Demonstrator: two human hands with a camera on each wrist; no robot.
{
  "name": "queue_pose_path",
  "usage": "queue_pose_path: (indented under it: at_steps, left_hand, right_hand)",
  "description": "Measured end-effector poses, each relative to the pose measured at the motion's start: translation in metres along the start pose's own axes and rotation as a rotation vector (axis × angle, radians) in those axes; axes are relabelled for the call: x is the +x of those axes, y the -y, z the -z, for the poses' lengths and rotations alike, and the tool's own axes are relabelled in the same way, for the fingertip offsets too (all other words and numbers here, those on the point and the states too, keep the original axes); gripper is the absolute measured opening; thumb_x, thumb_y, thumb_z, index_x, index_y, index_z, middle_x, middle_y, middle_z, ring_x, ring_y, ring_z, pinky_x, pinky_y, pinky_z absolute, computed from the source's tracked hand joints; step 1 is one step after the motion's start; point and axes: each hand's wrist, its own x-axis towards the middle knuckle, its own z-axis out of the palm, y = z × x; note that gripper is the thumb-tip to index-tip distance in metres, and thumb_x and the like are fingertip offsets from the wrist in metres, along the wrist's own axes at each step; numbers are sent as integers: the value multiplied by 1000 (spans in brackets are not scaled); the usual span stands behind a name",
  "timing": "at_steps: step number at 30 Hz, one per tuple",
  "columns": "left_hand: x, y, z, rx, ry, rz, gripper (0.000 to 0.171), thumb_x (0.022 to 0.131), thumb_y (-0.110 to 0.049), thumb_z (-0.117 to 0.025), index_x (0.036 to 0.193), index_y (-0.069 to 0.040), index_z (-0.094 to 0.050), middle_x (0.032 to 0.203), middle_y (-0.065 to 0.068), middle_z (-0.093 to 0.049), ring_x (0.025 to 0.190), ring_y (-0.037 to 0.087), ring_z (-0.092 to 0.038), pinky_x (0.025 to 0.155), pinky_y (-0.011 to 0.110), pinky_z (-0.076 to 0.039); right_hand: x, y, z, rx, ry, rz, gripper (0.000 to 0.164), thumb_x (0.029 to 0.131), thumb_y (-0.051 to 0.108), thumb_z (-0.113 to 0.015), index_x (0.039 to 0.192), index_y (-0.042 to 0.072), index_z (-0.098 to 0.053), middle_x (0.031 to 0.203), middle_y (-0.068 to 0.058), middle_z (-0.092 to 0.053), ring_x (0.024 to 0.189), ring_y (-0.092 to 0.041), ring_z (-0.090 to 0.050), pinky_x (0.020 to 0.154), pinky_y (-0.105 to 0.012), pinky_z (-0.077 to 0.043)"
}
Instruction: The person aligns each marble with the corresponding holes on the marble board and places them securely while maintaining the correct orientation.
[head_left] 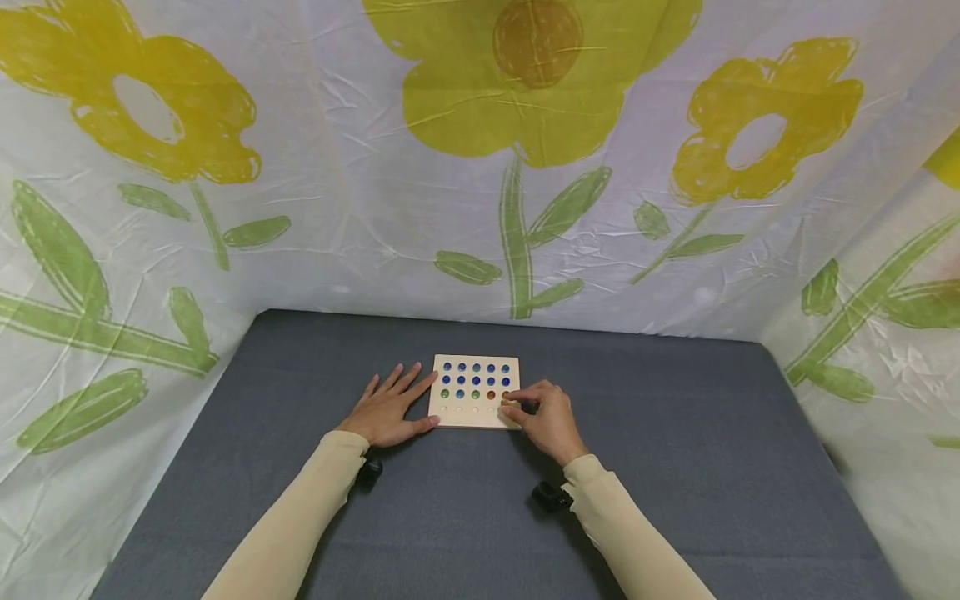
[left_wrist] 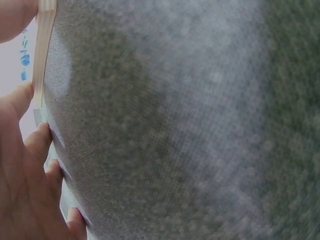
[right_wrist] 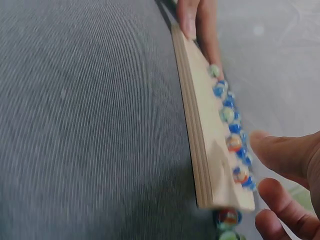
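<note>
A pale wooden board [head_left: 475, 421] lies on the table with rows of glass marbles seated in it; blue and green ones fill most places, with orange ones toward the right. The nearest row shows bare hollows. My left hand [head_left: 386, 412] rests spread flat, its thumb and index fingertip touching the board's left side. Over the board's right edge is my right hand [head_left: 551, 418], thumb and index finger apart beside an orange marble [right_wrist: 240, 175]. No marble shows between those fingertips in the right wrist view.
Loose marbles [right_wrist: 228, 218] lie past the board's right end, partly under the right hand. A dark grey cloth [head_left: 450, 517] covers the table. White sheets with painted flowers [head_left: 337, 208] hang behind and at both sides.
</note>
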Motion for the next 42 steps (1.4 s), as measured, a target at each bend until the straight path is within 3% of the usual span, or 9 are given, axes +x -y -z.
queue_pose_path:
  at_steps: [6, 8, 12, 19, 26, 42]
  left_hand:
    - [-1, -5, 5, 14, 9, 10, 82, 98, -64, -51, 164, -24, -23, 169, 9, -15, 155, 36, -5, 121, 62, -1]
    - [-1, -4, 4, 15, 10, 13, 82, 98, -64, -50, 164, -24, -22, 169, 8, -15, 155, 36, -5, 121, 62, 0]
    - [0, -1, 4, 13, 4, 12, 82, 98, -65, -50, 164, -25, -23, 169, 8, -15, 155, 36, -5, 121, 62, 0]
    - [2, 1, 3, 3, -5, 6, 84, 97, -67, -51, 164, -23, -25, 169, 10, -17, 155, 38, -7, 121, 64, -1]
    - [0, -1, 4, 9, -8, 9, 83, 97, -66, -52, 164, -24, -25, 169, 9, -17, 155, 37, -7, 121, 62, -2]
    - [-1, 0, 3, 6, -11, -9, 84, 96, -69, -49, 164, -25, -24, 169, 9, -16, 155, 37, -6, 121, 63, -2]
  right_hand:
    - [2, 11, -10, 42, 29, 26, 15, 85, 11, -84, 99, 7, -83, 88, -3, -66, 78, -25, -56, 90, -54, -41]
    - [3, 14, -14, 52, 34, 33, 16, 84, 11, -84, 99, 6, -82, 90, -4, -68, 81, -25, -58, 101, -58, -38]
    - [6, 19, -21, 49, 33, 62, 16, 84, 10, -84, 98, 4, -82, 91, -6, -70, 87, -26, -62, 107, -61, -35]
    - [8, 27, -31, 66, 48, 67, 15, 84, 11, -84, 98, 5, -82, 91, -5, -71, 88, -26, -62, 99, -59, -41]
    - [8, 30, -41, 57, 64, 98, 16, 86, 13, -83, 100, 5, -82, 92, -5, -71, 83, -22, -62, 75, -40, -50]
    - [12, 38, -60, 46, 78, 74, 15, 88, 14, -82, 101, 6, -82, 92, -5, -69, 78, -18, -63, 68, -30, -52]
